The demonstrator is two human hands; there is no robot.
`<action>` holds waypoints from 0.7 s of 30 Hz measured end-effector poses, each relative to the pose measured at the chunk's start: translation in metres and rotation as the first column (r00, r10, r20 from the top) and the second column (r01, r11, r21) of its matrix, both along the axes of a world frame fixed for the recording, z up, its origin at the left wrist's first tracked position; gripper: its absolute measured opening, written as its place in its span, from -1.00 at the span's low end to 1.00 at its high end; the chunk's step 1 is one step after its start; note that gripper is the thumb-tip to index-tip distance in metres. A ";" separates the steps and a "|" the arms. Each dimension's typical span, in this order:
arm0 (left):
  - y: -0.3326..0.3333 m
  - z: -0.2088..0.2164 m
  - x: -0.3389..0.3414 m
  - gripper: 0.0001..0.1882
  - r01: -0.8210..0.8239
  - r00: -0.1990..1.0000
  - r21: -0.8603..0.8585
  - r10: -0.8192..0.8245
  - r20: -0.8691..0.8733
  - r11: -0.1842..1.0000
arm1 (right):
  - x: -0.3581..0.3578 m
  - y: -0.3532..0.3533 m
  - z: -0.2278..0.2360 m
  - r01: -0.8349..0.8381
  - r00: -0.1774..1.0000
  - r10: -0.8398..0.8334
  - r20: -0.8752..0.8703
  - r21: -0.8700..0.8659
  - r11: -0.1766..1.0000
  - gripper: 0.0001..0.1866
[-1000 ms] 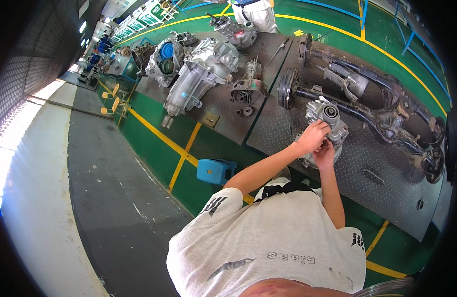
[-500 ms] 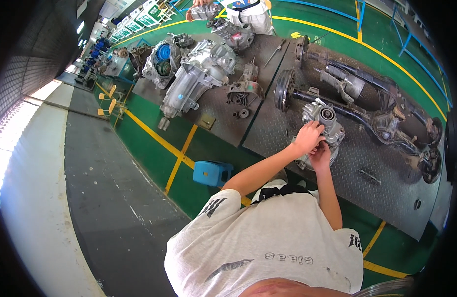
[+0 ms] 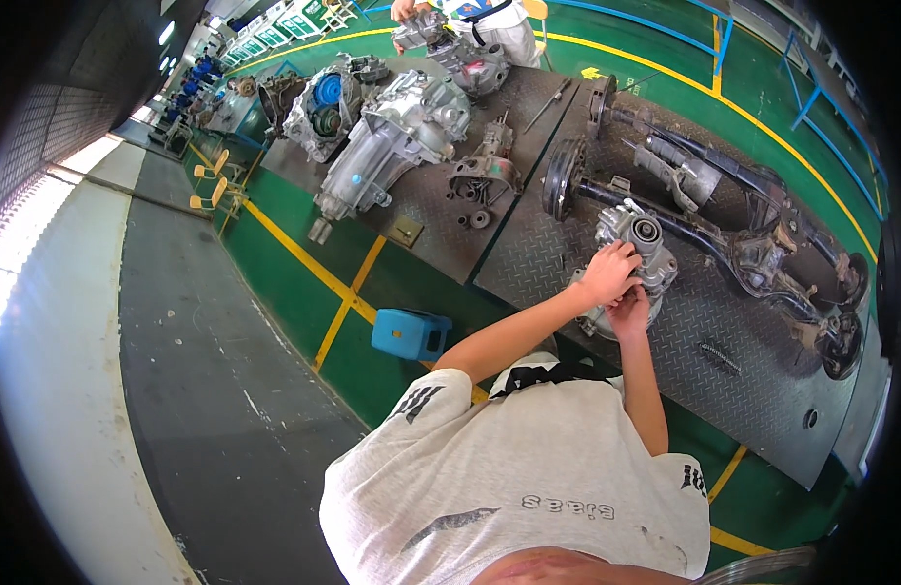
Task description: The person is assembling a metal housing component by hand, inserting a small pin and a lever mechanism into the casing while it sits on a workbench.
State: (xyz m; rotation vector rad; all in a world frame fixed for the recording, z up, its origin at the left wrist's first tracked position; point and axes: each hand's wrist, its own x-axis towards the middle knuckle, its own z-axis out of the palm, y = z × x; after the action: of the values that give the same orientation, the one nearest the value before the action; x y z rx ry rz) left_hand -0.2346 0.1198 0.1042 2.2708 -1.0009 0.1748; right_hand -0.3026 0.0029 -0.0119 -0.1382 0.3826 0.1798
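A silver-grey cast metal gearbox housing (image 3: 657,261) with a round bearing opening (image 3: 646,231) on top stands on the metal table in front of me. My left hand (image 3: 611,271) rests against its near side with bent, closed fingers. Just below and to the right, my right hand (image 3: 628,310) is closed too, its fingertips meeting the left hand's at the housing. Whatever the fingertips pinch is hidden by the fingers. A coil spring (image 3: 721,358) and a small dark ring (image 3: 810,418) lie to the right.
Black axle assemblies (image 3: 699,219) stretch along the table's right side. Larger transmission cases (image 3: 397,132), a smaller opened housing (image 3: 485,174) and a thin rod (image 3: 547,104) lie to the left. A blue stool (image 3: 410,334) stands on the floor. Across the table, a person's hand (image 3: 404,10) touches a grey casing (image 3: 423,31).
My hands stay at the same spot on the housing with only slight finger movement. The view has shifted a little. Across the table, the person's grey casing has moved slightly right and lower.
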 end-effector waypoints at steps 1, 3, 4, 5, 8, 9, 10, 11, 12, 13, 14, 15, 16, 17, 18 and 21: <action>-0.002 -0.008 0.001 -0.73 -0.028 0.999 0.023 0.029 -0.027 0.999 | 0.001 0.001 0.002 -0.002 1.000 0.002 -0.026 -0.015 1.000 -0.73; -0.002 -0.021 0.003 -0.73 -0.051 0.997 0.047 0.053 -0.056 0.998 | 0.001 -0.001 0.003 0.000 0.999 -0.002 -0.054 -0.030 1.000 -0.73; -0.002 -0.022 0.005 -0.73 -0.025 0.999 0.045 0.027 -0.032 0.999 | 0.001 -0.001 0.004 -0.014 0.999 0.013 -0.030 -0.023 1.000 -0.73; -0.002 -0.024 0.006 -0.74 0.000 1.000 0.043 0.000 -0.007 0.999 | 0.002 -0.001 0.005 -0.028 1.000 0.028 -0.004 -0.016 0.999 -0.73; -0.001 -0.019 0.005 -0.76 0.048 0.996 -0.090 -0.054 -0.069 0.995 | 0.002 -0.003 0.005 -0.043 0.999 0.043 -0.012 -0.063 0.997 -0.74; -0.003 -0.015 0.004 -0.76 0.057 0.996 -0.090 -0.064 -0.070 0.994 | 0.002 -0.004 0.005 -0.034 0.999 0.033 -0.013 -0.063 0.997 -0.74; -0.004 -0.004 0.001 -0.77 -0.009 0.999 -0.044 0.007 -0.052 0.999 | 0.001 -0.003 0.006 -0.023 0.999 0.021 -0.037 -0.064 0.998 -0.74; -0.005 0.003 -0.002 -0.77 -0.076 0.997 0.001 0.076 -0.031 0.997 | 0.000 -0.002 0.006 -0.012 0.998 0.007 -0.062 -0.066 0.998 -0.74; -0.007 -0.003 0.000 -0.78 -0.100 0.994 0.037 0.101 -0.035 0.994 | 0.000 -0.003 0.006 -0.010 0.998 0.006 -0.063 -0.065 0.998 -0.74; -0.007 -0.006 0.001 -0.78 -0.100 0.994 0.037 0.102 -0.033 0.994 | 0.001 -0.002 0.008 -0.022 0.998 0.019 -0.057 -0.061 0.998 -0.75; -0.008 -0.009 0.002 -0.79 -0.099 0.990 0.048 0.103 -0.097 0.994 | 0.001 -0.002 0.010 -0.034 0.998 0.031 -0.051 -0.057 0.998 -0.76; -0.007 -0.012 0.002 -0.80 -0.097 0.981 0.060 0.106 -0.161 0.993 | 0.001 -0.002 0.011 -0.034 0.998 0.032 -0.049 -0.055 0.998 -0.76; -0.006 -0.014 0.003 -0.80 -0.095 0.982 0.062 0.104 -0.161 0.994 | 0.000 -0.002 0.012 -0.036 0.998 0.033 -0.052 -0.051 0.998 -0.75; -0.004 -0.016 0.004 -0.81 -0.062 0.988 0.050 0.069 -0.141 0.997 | -0.001 -0.001 0.013 -0.038 0.998 0.035 -0.055 -0.047 0.998 -0.75; -0.003 -0.018 0.005 -0.81 -0.029 0.992 0.039 0.034 -0.121 0.999 | -0.001 -0.001 0.013 -0.037 0.998 0.034 -0.055 -0.045 0.998 -0.75; -0.003 -0.020 0.006 -0.83 0.016 0.996 0.038 -0.013 -0.084 0.999 | -0.001 -0.003 0.011 -0.043 0.999 0.042 -0.022 -0.042 0.998 -0.74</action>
State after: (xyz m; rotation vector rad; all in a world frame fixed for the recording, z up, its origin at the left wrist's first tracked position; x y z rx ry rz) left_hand -0.2281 0.1172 0.0844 2.2850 -0.9846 0.0535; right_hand -0.3036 0.0002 -0.0011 -0.1860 0.4045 0.2155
